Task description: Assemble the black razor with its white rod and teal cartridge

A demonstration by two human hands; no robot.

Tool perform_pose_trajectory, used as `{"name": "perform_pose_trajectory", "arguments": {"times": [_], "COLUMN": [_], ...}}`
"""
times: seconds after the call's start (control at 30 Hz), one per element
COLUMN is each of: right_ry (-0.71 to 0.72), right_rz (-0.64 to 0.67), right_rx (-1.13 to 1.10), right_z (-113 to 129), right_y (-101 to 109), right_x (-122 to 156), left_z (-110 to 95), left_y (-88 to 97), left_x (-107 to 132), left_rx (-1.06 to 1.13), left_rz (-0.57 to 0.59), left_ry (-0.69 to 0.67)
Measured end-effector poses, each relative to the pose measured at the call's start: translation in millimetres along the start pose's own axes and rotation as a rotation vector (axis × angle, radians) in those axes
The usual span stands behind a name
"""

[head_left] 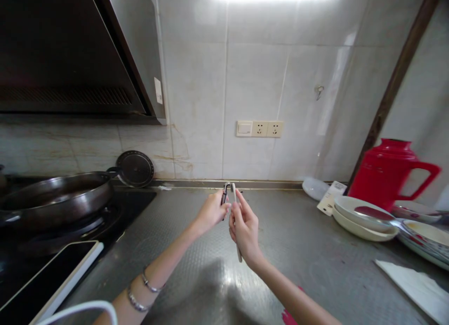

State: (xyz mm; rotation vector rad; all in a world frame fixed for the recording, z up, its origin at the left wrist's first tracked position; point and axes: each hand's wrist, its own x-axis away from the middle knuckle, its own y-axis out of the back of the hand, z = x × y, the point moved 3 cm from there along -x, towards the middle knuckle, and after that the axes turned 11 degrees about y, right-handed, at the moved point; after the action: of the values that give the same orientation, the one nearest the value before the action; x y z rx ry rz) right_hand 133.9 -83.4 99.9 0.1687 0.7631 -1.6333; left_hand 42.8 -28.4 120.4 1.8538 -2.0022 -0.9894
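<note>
Both my hands meet above the middle of the steel counter [301, 250]. My left hand [210, 212] pinches the dark head of a small hand tool [228, 190], which looks like a peeler. My right hand [243, 227] is wrapped round its pale handle, whose end pokes out below the palm. The tool stands nearly upright, held clear of the counter. Bracelets circle my left wrist.
A dark pan [56, 196] sits on the stove at left, a round lid [135, 168] leaning on the wall behind it. A tablet [52, 278] lies at the front left. Stacked white plates [365, 217], a red jug [389, 173] and a white cloth [417, 287] are at right.
</note>
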Motion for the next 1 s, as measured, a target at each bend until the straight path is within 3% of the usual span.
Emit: {"name": "perform_pose_trajectory", "arguments": {"times": [0.17, 0.37, 0.53, 0.7, 0.87, 1.0], "right_ry": [0.046, 0.09, 0.174, 0.239, 0.309, 0.386], "right_rz": [-0.033, 0.065, 0.057, 0.125, 0.086, 0.185], "right_rx": [0.031, 0.136, 0.201, 0.284, 0.332, 0.422], "right_z": [2.7, -2.7, -5.9, -9.5, -5.2, -5.0], "right_y": [1.7, 4.8, 7.7, 7.6, 14.6, 15.1], "right_x": [-3.7, 5.1, 0.7, 0.9, -3.3, 1.1], "left_z": [-1.5, -3.7, -13.9, -19.8, -22.3, -25.0], "left_y": [0.0, 4.0, 10.5, 15.8, 16.2, 19.0], "left_x": [1.9, 3.3, 8.6, 12.5, 15.2, 16.7], "left_rx": [0.02, 0.005, -0.009, -0.065, -0.027, -0.055], "left_rz": [0.008, 0.013, 0.02, -0.03, 0.019, -0.011], "left_ry": [-0.011, -0.001, -0.025, -0.009, -0.023, -0.018]}}
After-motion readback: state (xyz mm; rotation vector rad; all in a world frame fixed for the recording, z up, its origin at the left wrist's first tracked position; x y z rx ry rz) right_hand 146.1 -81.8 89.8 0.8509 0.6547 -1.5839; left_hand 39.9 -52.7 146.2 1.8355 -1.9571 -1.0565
